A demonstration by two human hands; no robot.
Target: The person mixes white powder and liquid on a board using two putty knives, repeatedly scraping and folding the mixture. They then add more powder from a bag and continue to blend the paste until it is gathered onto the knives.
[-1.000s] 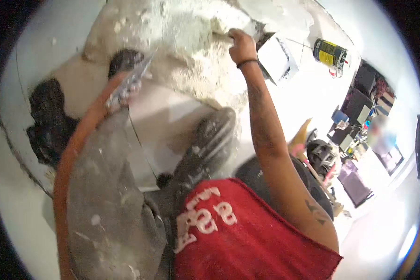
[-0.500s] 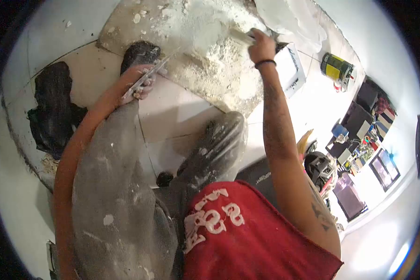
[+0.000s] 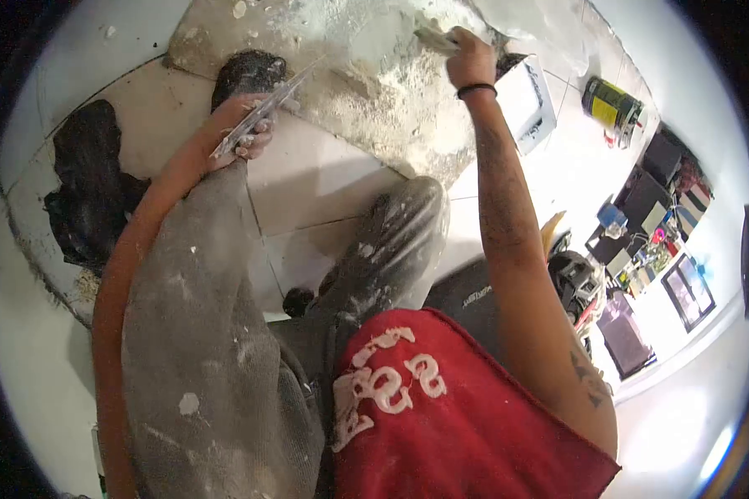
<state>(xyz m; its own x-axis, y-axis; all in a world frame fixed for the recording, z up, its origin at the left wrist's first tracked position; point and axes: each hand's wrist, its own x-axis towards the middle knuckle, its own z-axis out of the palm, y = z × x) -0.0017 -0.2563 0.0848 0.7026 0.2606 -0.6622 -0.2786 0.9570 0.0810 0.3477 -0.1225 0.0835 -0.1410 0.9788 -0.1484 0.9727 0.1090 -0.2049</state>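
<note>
My left hand (image 3: 245, 133), whitened with powder, is closed round a flat metal plate (image 3: 266, 112) seen nearly edge-on, beside my knee. Farther forward, my right hand (image 3: 472, 62), with a black band at the wrist, grips a small scraper-like tool (image 3: 434, 38). That tool is over a floor sheet (image 3: 349, 91) smeared with pale, crumbly paste. Whether its blade touches the paste cannot be made out.
A white tray (image 3: 528, 104) lies right of the sheet, with a green and yellow can (image 3: 612, 106) beyond it. Black plastic (image 3: 91, 183) lies at the left. Crowded items (image 3: 641, 233) stand at the far right.
My right hand and its tool have moved slightly up in the view, and the tool is tilted differently. My left hand still holds the plate. The whole view has shifted a little.
</note>
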